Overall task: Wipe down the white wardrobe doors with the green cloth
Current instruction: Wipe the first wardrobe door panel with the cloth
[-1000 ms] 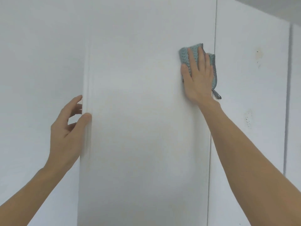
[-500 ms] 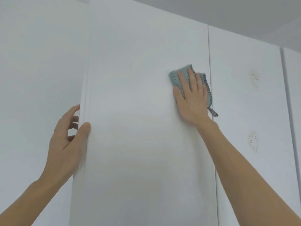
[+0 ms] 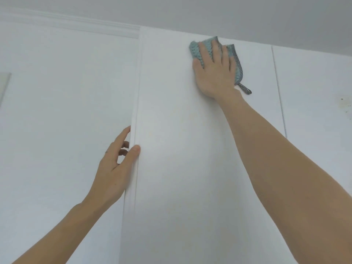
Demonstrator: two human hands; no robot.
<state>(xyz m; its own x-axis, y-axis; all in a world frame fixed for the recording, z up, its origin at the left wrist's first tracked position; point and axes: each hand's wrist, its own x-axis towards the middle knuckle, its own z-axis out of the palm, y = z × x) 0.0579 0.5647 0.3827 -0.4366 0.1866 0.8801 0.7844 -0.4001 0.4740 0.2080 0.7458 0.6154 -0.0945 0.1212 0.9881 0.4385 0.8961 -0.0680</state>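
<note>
A tall white wardrobe door [image 3: 181, 149] fills the middle of the view, swung out from the wall. My right hand [image 3: 214, 73] lies flat on the green cloth [image 3: 206, 47], pressing it against the door just below its top edge. The cloth's dark checked trim and hanging loop [image 3: 245, 89] stick out to the right of my wrist. My left hand [image 3: 116, 166] grips the door's left edge at mid height, thumb on the front face and fingers curled behind it.
A second white door [image 3: 314, 111] stands to the right, with dark speckled stains [image 3: 342, 103] near the frame edge. The white wall [image 3: 66, 111] with a moulding strip [image 3: 76, 23] is on the left. The ceiling [image 3: 228, 14] lies right above the doors.
My right hand slid the cloth up and to the left, up to the door's top edge. The view tilted upward, bringing in the ceiling. My left hand kept its grip on the door edge.
</note>
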